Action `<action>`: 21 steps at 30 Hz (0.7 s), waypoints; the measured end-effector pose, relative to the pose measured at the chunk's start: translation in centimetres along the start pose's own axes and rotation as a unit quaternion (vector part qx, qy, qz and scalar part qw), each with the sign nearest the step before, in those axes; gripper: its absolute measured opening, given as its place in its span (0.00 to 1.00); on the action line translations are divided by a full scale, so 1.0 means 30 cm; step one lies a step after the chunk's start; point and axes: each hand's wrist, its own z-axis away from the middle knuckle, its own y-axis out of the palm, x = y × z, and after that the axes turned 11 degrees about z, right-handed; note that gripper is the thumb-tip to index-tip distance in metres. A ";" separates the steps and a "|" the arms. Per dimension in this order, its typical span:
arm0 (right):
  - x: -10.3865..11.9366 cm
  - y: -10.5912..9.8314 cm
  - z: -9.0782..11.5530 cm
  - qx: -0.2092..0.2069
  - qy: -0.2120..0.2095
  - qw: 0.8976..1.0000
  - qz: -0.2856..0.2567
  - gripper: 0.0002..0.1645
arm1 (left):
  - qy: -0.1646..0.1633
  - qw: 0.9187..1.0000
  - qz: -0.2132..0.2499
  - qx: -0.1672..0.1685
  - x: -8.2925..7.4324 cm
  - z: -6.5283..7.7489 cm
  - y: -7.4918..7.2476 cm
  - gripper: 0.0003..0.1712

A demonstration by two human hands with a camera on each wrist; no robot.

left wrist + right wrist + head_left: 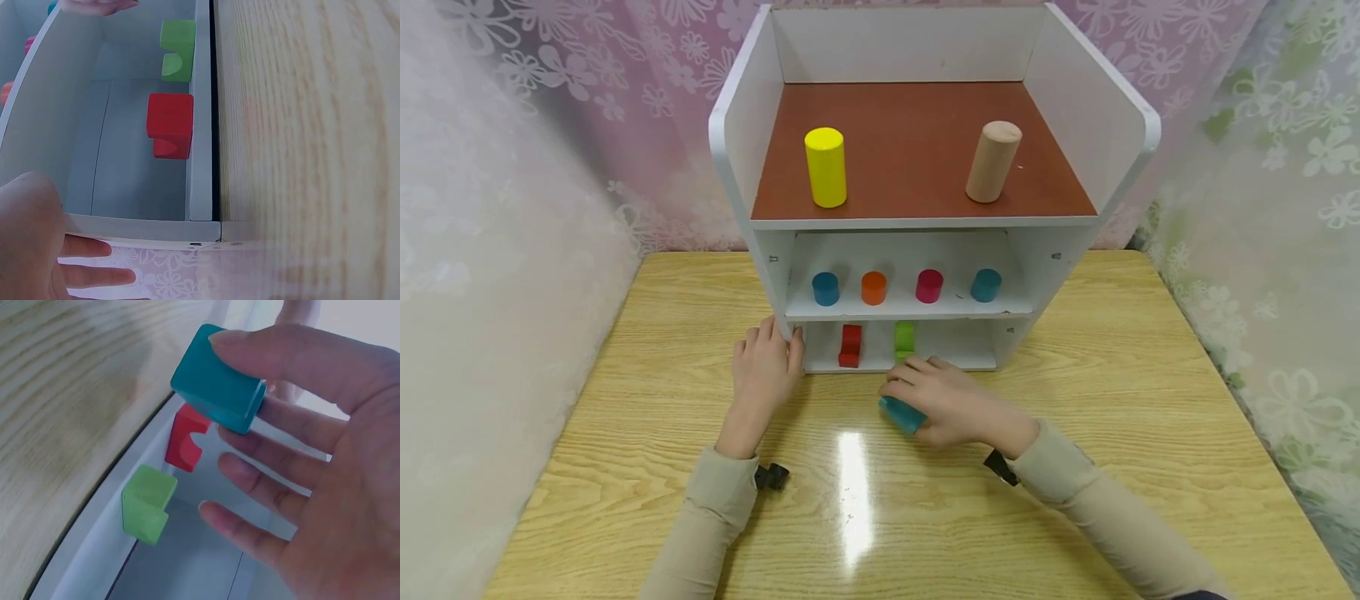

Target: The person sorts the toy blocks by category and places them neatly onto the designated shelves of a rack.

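My right hand (951, 402) pinches a teal block (215, 381) between thumb and fingers, just in front of the bottom shelf. In the right wrist view the other fingers spread below the block. On that bottom shelf stand a red block (170, 122) with a curved notch and a light green block (178, 47) with a similar notch, close to the front edge. My left hand (765, 364) holds the left side panel of a white shelf unit (733, 137); its fingers lie along the outside and its thumb is at the front edge.
The top shelf carries a yellow cylinder (827, 168) and a plain wooden cylinder (993, 163). Short cylinders line the middle shelf: blue (825, 289), orange (874, 288), magenta (929, 287) and teal-blue (986, 286). The unit stands on a wooden table (647, 400), with floral curtains (647, 108) around it.
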 end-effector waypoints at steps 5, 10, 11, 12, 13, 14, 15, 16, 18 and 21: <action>-0.013 -0.017 0.022 -0.009 0.037 0.999 0.006 0.37 | 0.003 1.000 0.001 -0.002 -0.003 0.001 0.000 0.24; -0.026 -0.031 0.044 -0.015 0.087 0.996 0.008 0.36 | 0.002 1.000 0.003 -0.003 -0.004 0.000 0.002 0.24; -0.029 -0.033 0.048 -0.018 0.100 0.995 0.011 0.36 | 0.001 1.000 0.002 -0.003 -0.004 -0.001 0.003 0.24; -0.032 -0.033 0.052 -0.021 0.113 0.993 0.017 0.36 | 0.000 1.000 0.002 -0.003 -0.004 -0.001 0.004 0.24; -0.035 -0.034 0.056 -0.024 0.127 0.991 0.024 0.36 | 0.000 1.000 0.004 -0.003 -0.004 -0.001 0.004 0.24; -0.038 -0.033 0.060 -0.027 0.141 0.989 0.032 0.36 | 0.000 1.000 0.004 -0.003 -0.004 0.000 0.004 0.24; -0.042 -0.033 0.064 -0.032 0.154 0.987 0.038 0.36 | -0.001 1.000 0.005 -0.003 -0.004 0.000 0.004 0.24; -0.046 -0.032 0.067 -0.035 0.166 0.984 0.044 0.37 | -0.001 1.000 0.006 -0.003 -0.004 0.000 0.005 0.24; -0.056 -0.029 0.073 -0.041 0.187 0.980 0.050 0.37 | -0.001 1.000 0.008 -0.003 -0.004 0.000 0.005 0.24; -0.071 -0.026 0.081 -0.043 0.212 0.975 0.057 0.37 | 0.000 1.000 0.006 -0.005 -0.004 0.000 0.005 0.24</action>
